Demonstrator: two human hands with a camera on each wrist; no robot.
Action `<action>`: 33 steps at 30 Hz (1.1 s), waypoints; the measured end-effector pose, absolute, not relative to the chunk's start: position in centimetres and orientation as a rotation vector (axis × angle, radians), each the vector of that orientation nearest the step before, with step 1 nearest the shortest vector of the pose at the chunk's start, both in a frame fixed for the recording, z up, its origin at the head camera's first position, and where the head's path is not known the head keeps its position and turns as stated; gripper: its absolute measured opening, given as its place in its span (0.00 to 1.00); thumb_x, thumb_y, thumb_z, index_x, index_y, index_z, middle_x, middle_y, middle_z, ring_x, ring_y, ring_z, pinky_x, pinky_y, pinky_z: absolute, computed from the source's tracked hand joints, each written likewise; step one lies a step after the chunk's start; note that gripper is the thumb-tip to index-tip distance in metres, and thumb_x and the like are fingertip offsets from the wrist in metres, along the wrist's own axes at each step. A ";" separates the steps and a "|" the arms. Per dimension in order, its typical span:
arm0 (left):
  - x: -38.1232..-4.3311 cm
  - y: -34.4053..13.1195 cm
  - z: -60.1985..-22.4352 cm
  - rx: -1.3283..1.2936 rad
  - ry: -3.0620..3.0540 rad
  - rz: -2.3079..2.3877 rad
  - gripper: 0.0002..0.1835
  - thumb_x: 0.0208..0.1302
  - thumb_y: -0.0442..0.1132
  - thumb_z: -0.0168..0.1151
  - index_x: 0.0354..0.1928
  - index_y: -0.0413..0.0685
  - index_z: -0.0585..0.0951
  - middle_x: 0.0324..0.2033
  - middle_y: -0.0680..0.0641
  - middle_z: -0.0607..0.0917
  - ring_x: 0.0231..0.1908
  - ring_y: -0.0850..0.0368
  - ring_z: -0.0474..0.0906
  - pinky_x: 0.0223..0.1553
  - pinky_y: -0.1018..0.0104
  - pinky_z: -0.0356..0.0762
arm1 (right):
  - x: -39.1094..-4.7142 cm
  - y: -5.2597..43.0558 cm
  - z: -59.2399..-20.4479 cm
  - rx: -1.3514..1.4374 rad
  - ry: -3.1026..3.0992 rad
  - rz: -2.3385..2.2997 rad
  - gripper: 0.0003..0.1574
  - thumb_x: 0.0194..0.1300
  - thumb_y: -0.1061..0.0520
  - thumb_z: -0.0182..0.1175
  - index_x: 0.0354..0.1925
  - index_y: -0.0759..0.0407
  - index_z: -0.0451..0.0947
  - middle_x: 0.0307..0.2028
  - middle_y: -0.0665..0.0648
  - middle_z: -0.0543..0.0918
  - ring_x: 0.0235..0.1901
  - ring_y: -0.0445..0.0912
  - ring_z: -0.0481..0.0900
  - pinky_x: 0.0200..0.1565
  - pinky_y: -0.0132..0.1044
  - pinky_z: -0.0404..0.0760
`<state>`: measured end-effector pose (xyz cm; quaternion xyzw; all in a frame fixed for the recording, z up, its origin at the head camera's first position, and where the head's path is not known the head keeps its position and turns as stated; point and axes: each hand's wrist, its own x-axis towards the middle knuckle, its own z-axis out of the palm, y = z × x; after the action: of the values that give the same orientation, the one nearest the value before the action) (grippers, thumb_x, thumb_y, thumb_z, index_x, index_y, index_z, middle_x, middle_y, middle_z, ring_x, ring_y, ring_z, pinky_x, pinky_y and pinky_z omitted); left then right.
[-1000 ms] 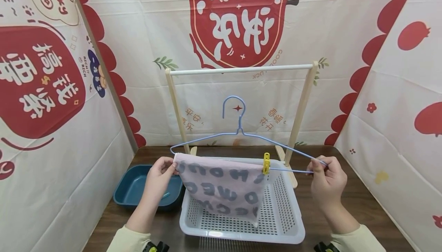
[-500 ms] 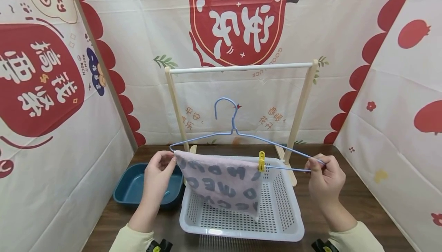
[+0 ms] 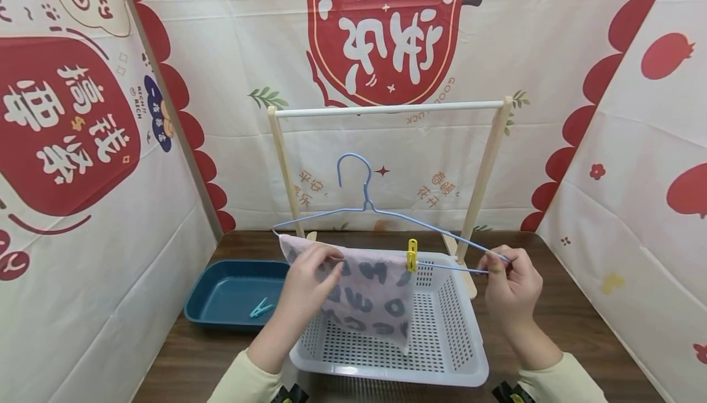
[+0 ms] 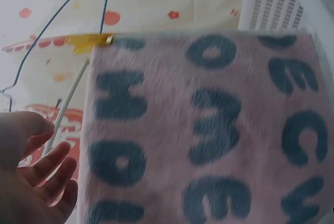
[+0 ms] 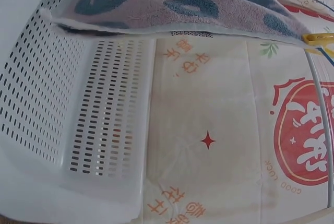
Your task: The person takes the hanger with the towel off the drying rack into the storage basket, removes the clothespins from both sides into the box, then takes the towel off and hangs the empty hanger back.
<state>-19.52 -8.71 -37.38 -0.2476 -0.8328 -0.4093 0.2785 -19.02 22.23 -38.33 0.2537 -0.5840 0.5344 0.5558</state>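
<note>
A pale pink towel (image 3: 364, 299) with grey-blue letters hangs folded over the lower bar of a blue wire hanger (image 3: 366, 193). A yellow clothespin (image 3: 412, 256) clamps the towel's right top corner to that bar. My right hand (image 3: 513, 280) grips the hanger's right end. In the head view my left hand (image 3: 312, 280) is in front of the towel's left part, covering some of it. The left wrist view shows the fingers of this left hand (image 4: 39, 166) loosely bent beside the towel's top edge, with nothing between them.
Beneath the towel stands a white perforated basket (image 3: 386, 375). To its left, a dark teal basin (image 3: 212, 311) holds a light blue clothespin (image 3: 262, 308). Behind them rises a wooden rack with a white rail (image 3: 386, 109). Printed cloth walls (image 3: 221, 164) enclose the brown table (image 3: 574, 329).
My left hand has let go of the towel's left top corner and moved right, in front of the towel. The hanger, towel and right hand have shifted slightly left.
</note>
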 end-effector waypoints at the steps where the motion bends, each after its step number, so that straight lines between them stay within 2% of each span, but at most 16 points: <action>1: -19.5 -8.3 -37.4 -0.689 -2.231 -1.079 0.09 0.58 0.31 0.69 0.40 0.48 0.82 0.39 0.54 0.82 0.41 0.59 0.78 0.42 0.61 0.79 | -19.0 22.2 -38.4 0.591 -1.395 1.256 0.24 0.65 0.67 0.62 0.22 0.81 0.61 0.19 0.57 0.76 0.21 0.35 0.74 0.25 0.19 0.72; 4: -19.7 -7.4 -37.4 -0.749 -2.219 -1.036 0.11 0.57 0.31 0.70 0.40 0.49 0.82 0.40 0.53 0.82 0.44 0.57 0.77 0.47 0.59 0.76 | -18.9 22.2 -38.5 0.562 -1.455 1.249 0.21 0.65 0.68 0.60 0.24 0.81 0.62 0.20 0.55 0.77 0.21 0.34 0.74 0.25 0.19 0.72; 7: -20.0 -6.5 -37.3 -0.797 -2.209 -1.007 0.12 0.56 0.31 0.70 0.41 0.48 0.81 0.42 0.52 0.82 0.45 0.56 0.76 0.47 0.58 0.75 | -18.8 22.2 -38.6 0.525 -1.522 1.249 0.16 0.65 0.72 0.58 0.25 0.81 0.63 0.21 0.54 0.78 0.21 0.34 0.73 0.24 0.19 0.73; 11: -20.5 -5.7 -37.4 -0.843 -2.212 -0.946 0.13 0.56 0.33 0.71 0.43 0.47 0.81 0.43 0.51 0.82 0.47 0.56 0.77 0.53 0.58 0.73 | -18.6 22.2 -38.7 0.508 -1.583 1.304 0.09 0.63 0.79 0.53 0.27 0.80 0.64 0.22 0.55 0.78 0.16 0.36 0.73 0.18 0.21 0.72; 16: -21.0 -4.8 -37.6 -0.862 -2.276 -0.898 0.16 0.57 0.33 0.71 0.48 0.46 0.80 0.47 0.49 0.82 0.53 0.54 0.76 0.67 0.48 0.57 | -18.5 22.0 -38.7 0.524 -1.577 1.449 0.07 0.63 0.82 0.49 0.28 0.81 0.64 0.22 0.57 0.78 0.10 0.39 0.71 0.13 0.24 0.70; 19: -21.0 -4.4 -37.6 -0.853 -2.336 -0.886 0.17 0.58 0.35 0.70 0.50 0.47 0.80 0.50 0.49 0.82 0.56 0.55 0.75 0.69 0.43 0.51 | -18.4 21.8 -38.6 0.517 -1.555 1.555 0.07 0.65 0.80 0.49 0.29 0.81 0.64 0.22 0.57 0.80 0.10 0.40 0.71 0.13 0.24 0.71; 26: -21.1 -3.4 -37.3 -0.865 -2.398 -0.849 0.16 0.60 0.39 0.70 0.50 0.49 0.80 0.49 0.52 0.82 0.57 0.56 0.74 0.69 0.41 0.49 | -18.0 21.2 -38.4 0.374 -1.570 1.710 0.16 0.72 0.67 0.51 0.30 0.79 0.63 0.20 0.57 0.80 0.11 0.43 0.72 0.14 0.27 0.74; 33: -21.0 -2.5 -36.8 -0.883 -2.418 -0.874 0.19 0.63 0.40 0.67 0.56 0.47 0.79 0.50 0.50 0.83 0.55 0.55 0.76 0.67 0.37 0.51 | -18.2 20.5 -38.4 0.498 -1.399 1.829 0.17 0.73 0.69 0.47 0.27 0.79 0.61 0.15 0.60 0.74 0.11 0.45 0.72 0.13 0.28 0.72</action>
<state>-20.98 -2.50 -36.84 -0.3175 -0.8696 -0.3145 0.2100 -18.23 20.55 -38.42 0.1953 -0.5486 0.7173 0.3826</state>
